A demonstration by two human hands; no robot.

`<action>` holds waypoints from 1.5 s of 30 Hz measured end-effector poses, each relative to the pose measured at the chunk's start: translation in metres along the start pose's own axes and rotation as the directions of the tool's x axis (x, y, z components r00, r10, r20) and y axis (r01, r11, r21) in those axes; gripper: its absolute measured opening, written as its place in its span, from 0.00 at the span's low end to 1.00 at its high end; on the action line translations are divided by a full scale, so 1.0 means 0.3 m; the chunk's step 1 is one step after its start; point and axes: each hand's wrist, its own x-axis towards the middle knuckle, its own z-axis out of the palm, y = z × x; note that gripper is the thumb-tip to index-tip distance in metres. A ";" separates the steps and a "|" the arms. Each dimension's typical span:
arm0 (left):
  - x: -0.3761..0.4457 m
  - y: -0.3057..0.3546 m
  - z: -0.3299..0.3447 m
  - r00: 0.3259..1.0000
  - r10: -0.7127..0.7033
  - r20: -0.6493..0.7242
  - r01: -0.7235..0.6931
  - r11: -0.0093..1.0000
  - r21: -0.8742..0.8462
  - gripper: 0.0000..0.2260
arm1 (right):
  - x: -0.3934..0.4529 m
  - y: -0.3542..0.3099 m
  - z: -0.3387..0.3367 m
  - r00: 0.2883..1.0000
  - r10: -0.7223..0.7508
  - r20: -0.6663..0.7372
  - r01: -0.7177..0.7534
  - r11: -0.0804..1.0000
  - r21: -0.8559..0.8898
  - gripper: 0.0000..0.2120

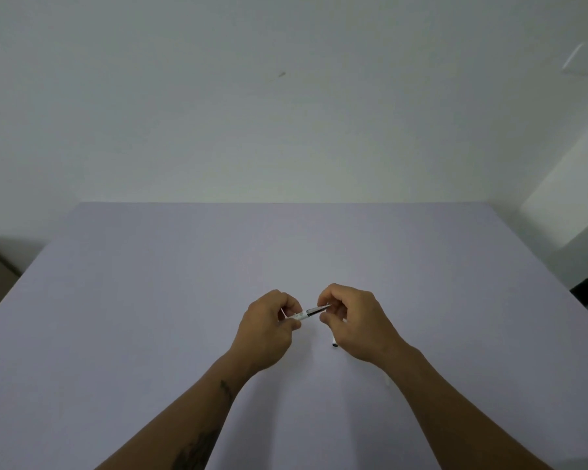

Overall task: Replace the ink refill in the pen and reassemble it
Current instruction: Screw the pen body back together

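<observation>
Both hands, left hand (pixel 269 329) and right hand (pixel 357 322), pinch the pen (pixel 308 313)

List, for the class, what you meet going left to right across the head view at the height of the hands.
Left hand → pen → right hand, all over the table.

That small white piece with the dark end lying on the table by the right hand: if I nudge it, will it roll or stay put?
The small white piece looks short and rounded, so a nudge would probably roll it across the smooth, flat table. It seems tiny next to the right hand, so likely very light and easily flicked away. Pinching it seems safer than pushing.
</observation>
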 end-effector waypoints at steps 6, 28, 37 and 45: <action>0.002 -0.005 -0.009 1.000 0.006 0.026 -0.006 1.000 0.008 0.09 | 0.014 -0.005 0.005 0.998 -0.060 -0.013 0.058 0.993 -0.102 0.04; -0.022 -0.026 -0.016 0.998 -0.043 0.042 0.046 0.995 -0.086 0.07 | 0.028 -0.052 0.019 0.998 -0.063 -0.014 0.063 0.998 0.027 0.05; -0.036 -0.008 -0.015 0.969 -0.139 0.206 0.196 0.937 -0.290 0.07 | 0.027 -0.063 -0.017 0.932 0.268 0.246 -0.361 0.757 0.545 0.11; -0.039 0.004 -0.017 0.907 -0.185 0.379 0.364 0.796 -0.483 0.08 | 0.043 -0.066 -0.001 0.887 0.333 0.319 -0.459 0.699 0.548 0.07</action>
